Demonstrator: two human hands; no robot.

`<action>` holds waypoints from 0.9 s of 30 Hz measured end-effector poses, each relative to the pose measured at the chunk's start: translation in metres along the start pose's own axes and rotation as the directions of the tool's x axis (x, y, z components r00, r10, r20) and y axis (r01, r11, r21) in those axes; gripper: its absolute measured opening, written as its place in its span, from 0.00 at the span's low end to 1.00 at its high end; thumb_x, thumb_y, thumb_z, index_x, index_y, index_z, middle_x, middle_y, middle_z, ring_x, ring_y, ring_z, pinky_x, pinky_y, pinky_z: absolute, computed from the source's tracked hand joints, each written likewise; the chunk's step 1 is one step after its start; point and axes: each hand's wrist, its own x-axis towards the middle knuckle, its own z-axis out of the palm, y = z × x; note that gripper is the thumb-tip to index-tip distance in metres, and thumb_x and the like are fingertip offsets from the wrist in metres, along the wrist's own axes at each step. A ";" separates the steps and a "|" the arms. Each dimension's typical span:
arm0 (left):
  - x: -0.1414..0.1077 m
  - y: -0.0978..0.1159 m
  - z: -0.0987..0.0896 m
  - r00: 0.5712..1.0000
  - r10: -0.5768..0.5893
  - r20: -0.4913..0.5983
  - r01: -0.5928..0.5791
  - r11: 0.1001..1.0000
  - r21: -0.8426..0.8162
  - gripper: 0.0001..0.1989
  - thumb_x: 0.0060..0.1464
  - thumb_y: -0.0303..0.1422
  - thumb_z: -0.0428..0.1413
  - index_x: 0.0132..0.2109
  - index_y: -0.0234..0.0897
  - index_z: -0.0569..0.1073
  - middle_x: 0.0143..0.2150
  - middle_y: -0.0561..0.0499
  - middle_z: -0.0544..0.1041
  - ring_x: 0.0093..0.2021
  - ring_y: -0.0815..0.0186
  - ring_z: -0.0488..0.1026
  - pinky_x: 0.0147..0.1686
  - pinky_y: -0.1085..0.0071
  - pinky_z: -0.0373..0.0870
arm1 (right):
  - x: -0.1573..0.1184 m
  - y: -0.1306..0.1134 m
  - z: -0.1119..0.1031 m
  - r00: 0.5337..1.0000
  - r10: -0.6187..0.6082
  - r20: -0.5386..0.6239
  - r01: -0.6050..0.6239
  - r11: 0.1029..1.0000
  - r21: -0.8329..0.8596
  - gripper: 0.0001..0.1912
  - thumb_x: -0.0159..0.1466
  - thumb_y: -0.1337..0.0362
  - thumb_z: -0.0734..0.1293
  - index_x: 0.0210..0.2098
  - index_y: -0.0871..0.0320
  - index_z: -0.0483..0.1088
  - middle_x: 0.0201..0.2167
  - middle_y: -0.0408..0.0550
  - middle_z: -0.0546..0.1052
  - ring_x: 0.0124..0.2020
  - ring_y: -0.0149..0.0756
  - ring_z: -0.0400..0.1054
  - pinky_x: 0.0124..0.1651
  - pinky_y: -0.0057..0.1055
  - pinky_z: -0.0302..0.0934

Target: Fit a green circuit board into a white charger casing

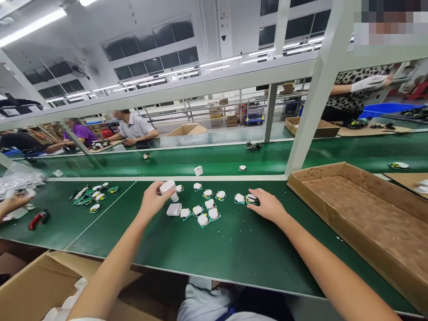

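No lettering, number or brand can be read. The one distinct sign is a dark triangle (pixel 223 38), point down, on a pale column (pixel 226 50) of the far wall. Above it, on the same column, small dark marks (pixel 224 17) are too tiny to make out.

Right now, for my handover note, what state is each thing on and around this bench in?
Left hand: closed on white casing
White casing: held
Right hand: at circuit board; grip unclear
Circuit board: partly covered by fingers
Second casing: lying on bench
Cardboard tray: open-topped
Lower-left carton: open, white pieces inside
Red-and-black tool: lying on bench
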 end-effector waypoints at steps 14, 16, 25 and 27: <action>-0.052 0.067 0.133 0.872 0.261 0.414 -0.038 0.880 -0.474 0.14 0.40 0.32 0.62 0.36 0.35 0.70 0.32 0.53 0.72 0.30 0.70 0.68 0.32 0.73 0.65 | -0.009 -0.017 -0.016 0.997 -0.073 -0.039 0.082 0.918 0.389 0.24 0.53 0.68 0.71 0.50 0.57 0.70 0.45 0.49 0.68 0.39 0.35 0.69 0.40 0.31 0.66; -0.056 0.064 0.131 0.865 0.251 0.434 -0.019 0.882 -0.470 0.12 0.40 0.31 0.62 0.35 0.35 0.71 0.33 0.53 0.72 0.31 0.70 0.67 0.32 0.73 0.64 | -0.014 -0.024 -0.016 0.992 -0.109 -0.068 0.128 0.877 0.464 0.23 0.54 0.66 0.71 0.49 0.55 0.71 0.45 0.49 0.68 0.37 0.34 0.68 0.39 0.33 0.66; -0.068 0.071 0.132 0.783 0.158 0.602 0.236 0.820 -0.522 0.19 0.34 0.29 0.67 0.37 0.36 0.72 0.34 0.55 0.72 0.32 0.70 0.67 0.31 0.74 0.62 | -0.028 -0.038 -0.012 0.970 -0.144 -0.197 0.228 0.818 0.527 0.19 0.55 0.69 0.69 0.47 0.54 0.72 0.44 0.49 0.68 0.33 0.32 0.66 0.28 0.28 0.64; -0.071 0.070 0.133 0.727 0.131 0.674 0.400 0.717 -0.570 0.21 0.32 0.30 0.68 0.37 0.36 0.72 0.32 0.56 0.71 0.31 0.71 0.66 0.31 0.75 0.63 | -0.029 -0.040 -0.012 0.967 -0.149 -0.207 0.237 0.826 0.511 0.18 0.55 0.69 0.69 0.46 0.55 0.72 0.44 0.49 0.67 0.32 0.31 0.66 0.27 0.27 0.64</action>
